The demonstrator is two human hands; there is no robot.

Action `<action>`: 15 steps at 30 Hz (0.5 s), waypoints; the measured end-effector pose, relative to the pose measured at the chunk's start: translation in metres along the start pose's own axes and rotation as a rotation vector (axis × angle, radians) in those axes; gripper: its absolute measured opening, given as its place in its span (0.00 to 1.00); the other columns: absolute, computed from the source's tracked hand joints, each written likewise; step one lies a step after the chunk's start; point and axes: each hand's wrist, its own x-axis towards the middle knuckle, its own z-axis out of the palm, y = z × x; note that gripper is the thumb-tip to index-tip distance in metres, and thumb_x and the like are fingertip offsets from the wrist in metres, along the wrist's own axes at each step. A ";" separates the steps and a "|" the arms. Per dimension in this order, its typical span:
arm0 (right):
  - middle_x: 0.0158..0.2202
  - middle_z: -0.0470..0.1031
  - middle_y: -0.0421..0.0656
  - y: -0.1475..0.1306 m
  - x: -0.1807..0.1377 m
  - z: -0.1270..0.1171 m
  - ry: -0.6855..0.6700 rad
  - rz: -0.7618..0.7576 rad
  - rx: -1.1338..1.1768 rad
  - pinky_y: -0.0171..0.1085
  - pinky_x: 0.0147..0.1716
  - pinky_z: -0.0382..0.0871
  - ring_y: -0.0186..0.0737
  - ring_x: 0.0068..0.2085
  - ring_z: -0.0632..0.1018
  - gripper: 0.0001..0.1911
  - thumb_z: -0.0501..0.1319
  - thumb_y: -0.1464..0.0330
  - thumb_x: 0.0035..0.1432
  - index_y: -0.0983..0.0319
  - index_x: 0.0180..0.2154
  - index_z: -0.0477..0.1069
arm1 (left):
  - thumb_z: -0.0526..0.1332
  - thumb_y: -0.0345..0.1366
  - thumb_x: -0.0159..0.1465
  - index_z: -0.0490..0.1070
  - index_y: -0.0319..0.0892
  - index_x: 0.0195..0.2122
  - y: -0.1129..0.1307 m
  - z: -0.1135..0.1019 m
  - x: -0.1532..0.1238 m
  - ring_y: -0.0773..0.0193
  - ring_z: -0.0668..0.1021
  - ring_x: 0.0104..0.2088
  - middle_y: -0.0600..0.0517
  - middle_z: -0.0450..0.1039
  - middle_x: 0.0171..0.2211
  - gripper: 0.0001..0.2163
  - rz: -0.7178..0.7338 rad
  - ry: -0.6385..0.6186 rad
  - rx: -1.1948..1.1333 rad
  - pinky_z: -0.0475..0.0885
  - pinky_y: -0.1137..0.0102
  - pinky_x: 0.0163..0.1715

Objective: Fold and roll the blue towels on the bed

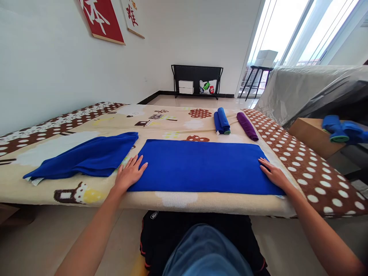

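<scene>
A blue towel lies spread flat as a long rectangle near the front edge of the bed. At its left end rests my left hand, flat with the fingers stretched out. My right hand lies on the towel's right end, its fingers also extended. Neither hand grips the cloth. Left of my left hand is another blue towel, loosely laid and rumpled, with a white tag at its near corner. Beyond the flat towel are two rolled blue towels side by side and one rolled purple towel.
A patterned blanket covers the bed, with a brown polka-dot border on the right. Rolled blue towels sit on a cardboard box at the right. Behind stand a plastic-covered piece of furniture, a stool and a black rack.
</scene>
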 end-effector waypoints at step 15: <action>0.67 0.63 0.42 -0.181 -0.010 0.064 -0.049 -0.292 -0.017 0.51 0.68 0.60 0.45 0.68 0.64 0.26 0.49 0.59 0.68 0.55 0.63 0.67 | 0.47 0.37 0.69 0.55 0.48 0.71 0.188 -0.036 -0.067 0.61 0.54 0.73 0.55 0.45 0.74 0.28 0.460 0.059 -0.098 0.53 0.56 0.70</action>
